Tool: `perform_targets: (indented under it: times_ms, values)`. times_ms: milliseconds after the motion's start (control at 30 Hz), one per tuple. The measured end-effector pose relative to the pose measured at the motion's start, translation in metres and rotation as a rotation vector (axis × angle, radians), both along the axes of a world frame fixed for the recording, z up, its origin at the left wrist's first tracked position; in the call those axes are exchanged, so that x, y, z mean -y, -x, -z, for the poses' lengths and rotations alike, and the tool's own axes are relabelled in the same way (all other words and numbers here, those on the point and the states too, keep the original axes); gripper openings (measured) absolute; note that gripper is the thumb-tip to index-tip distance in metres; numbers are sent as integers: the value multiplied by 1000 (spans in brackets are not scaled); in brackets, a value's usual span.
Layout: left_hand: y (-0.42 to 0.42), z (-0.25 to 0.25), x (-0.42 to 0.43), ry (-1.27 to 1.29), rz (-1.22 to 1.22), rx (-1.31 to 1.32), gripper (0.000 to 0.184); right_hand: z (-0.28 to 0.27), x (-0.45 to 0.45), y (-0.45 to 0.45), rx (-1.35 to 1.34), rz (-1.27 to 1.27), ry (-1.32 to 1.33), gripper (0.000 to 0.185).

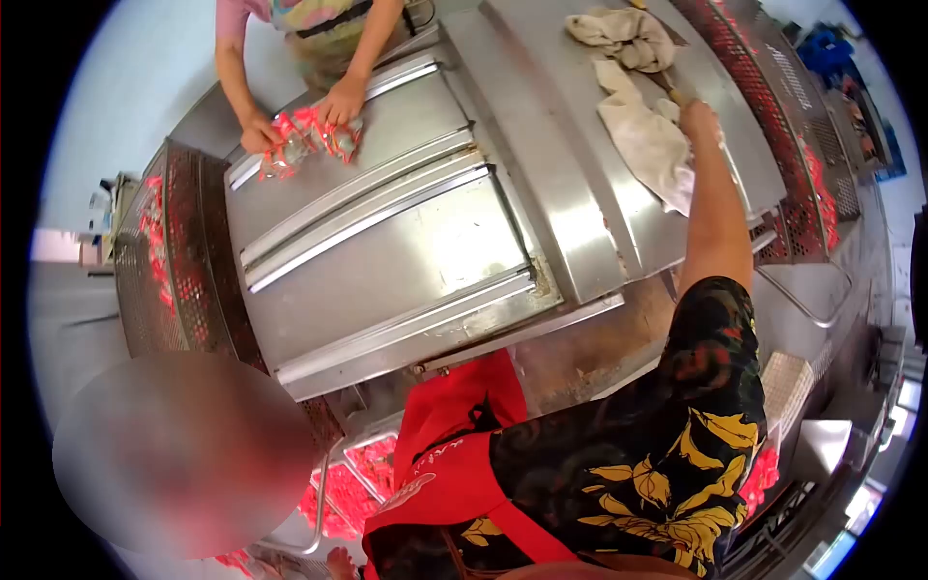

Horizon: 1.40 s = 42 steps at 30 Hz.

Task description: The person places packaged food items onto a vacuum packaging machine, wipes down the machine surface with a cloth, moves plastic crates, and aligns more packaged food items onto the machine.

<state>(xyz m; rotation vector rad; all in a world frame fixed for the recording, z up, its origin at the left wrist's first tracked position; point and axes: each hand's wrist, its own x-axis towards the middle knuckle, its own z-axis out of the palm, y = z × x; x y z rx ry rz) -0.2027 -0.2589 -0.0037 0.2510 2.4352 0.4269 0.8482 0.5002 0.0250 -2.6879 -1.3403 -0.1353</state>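
Note:
My right hand (700, 124) is at the end of my outstretched arm, over the steel worktop (541, 126). Its fingers are closed around a thin tool with a yellowish handle (669, 89), whose far end I cannot make out among the cloth. A long pale cloth (643, 135) lies beside this hand, and a crumpled beige cloth (619, 37) lies just beyond. What seems to be my left hand (340, 563) shows only as a small patch of skin at the bottom edge, left of my red apron (454, 474); its fingers are unclear.
Across the worktop, another person's hands (300, 124) handle red-and-clear wrapped packets (311, 140). Raised metal rails (367, 208) cross the worktop. Perforated metal bins (198, 251) with red pieces flank it. Another person's blurred head (184, 454) is close at left, near red packets (338, 503).

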Motion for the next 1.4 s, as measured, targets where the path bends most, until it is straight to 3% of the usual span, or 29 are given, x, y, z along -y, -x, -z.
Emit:
perform_targets:
  times_ms: [33,133,167,233,267,433,500,600,667,733,767,833,900,967,1000,1033,1067,1100,1133,1267,1400]
  values:
    - [-14,-4,5,6,-37,10,34,-14,3,26,31,139,117,42]
    - [-53,-23,19,-2,-143,33,32,15,-21,-16,71,103,227,45]
    - [-65,-30,22,-9,-178,44,31,43,-36,-51,108,14,203,49]
    - [-85,-39,24,-28,-226,69,30,54,-50,-73,25,-58,39,49]
    - [-88,-39,23,-42,-243,87,29,54,-51,-79,106,-128,30,48]
    - [-69,-13,-17,42,-154,85,24,-4,-58,-108,257,-404,86,40]
    - [-55,8,-41,51,-81,126,24,-31,-48,-101,293,-489,153,35]
    - [-27,56,-72,-47,-16,234,29,-64,-7,-56,-308,-181,164,12]
    - [14,113,-76,-78,49,302,30,-87,28,-25,-296,-100,86,14]
    - [39,161,-85,-205,242,268,35,-91,69,-22,-13,-258,-88,20]
    - [32,160,-101,-214,252,288,35,-89,82,-40,281,-436,-186,23]
    - [14,145,-126,-206,141,343,37,-131,160,55,-200,-405,-299,27]
    - [32,187,-116,-275,244,350,37,-129,217,113,-199,-419,-344,36]
    - [44,206,-113,-386,432,358,37,-147,279,243,-304,-470,-319,34]
    - [22,175,-126,-418,357,407,39,-151,305,299,-321,-449,-232,28]
    - [27,190,-123,-422,357,415,39,-148,327,343,-376,-460,-195,27]
    - [36,220,-113,-375,225,515,39,-124,350,361,-342,-577,-197,29]
    - [41,242,-107,-323,95,611,38,-117,359,398,-302,-858,-298,31]
    - [44,250,-106,-342,270,484,37,-126,376,437,-493,-695,-47,31]
    - [43,283,-104,-342,238,521,37,-101,382,526,-415,-682,290,33]
    - [41,298,-99,-353,199,544,38,-70,346,571,-315,-701,328,29]
